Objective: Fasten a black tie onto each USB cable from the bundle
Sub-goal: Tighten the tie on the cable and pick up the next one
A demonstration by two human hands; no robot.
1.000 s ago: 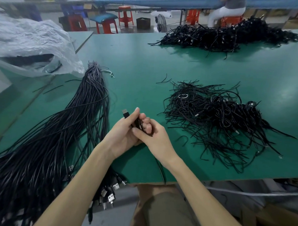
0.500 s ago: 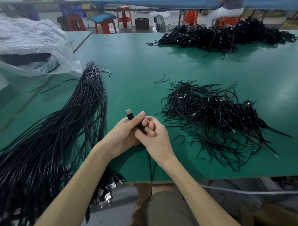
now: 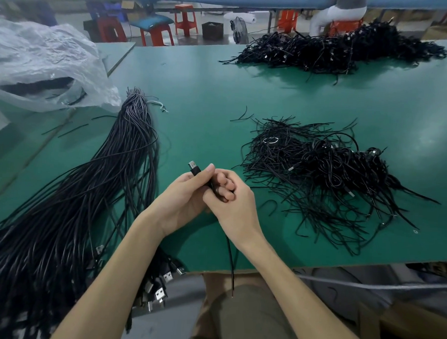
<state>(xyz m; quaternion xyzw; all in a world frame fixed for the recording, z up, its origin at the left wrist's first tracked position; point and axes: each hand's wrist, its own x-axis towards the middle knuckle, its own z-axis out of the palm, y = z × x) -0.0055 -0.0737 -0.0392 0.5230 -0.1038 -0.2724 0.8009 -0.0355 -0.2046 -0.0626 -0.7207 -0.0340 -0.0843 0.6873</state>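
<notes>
Gripping one USB cable above the table, with left hand and right hand both curled round it, and seemingly far from finished: thick bundle waiting at left, black heaps, possibly done, at right.

The green table carries a long bundle of USB cables on its left, plugs overhanging the near edge; a loose heap of black ties lies right of centre; a larger tangled black pile sits at the far edge.
</notes>
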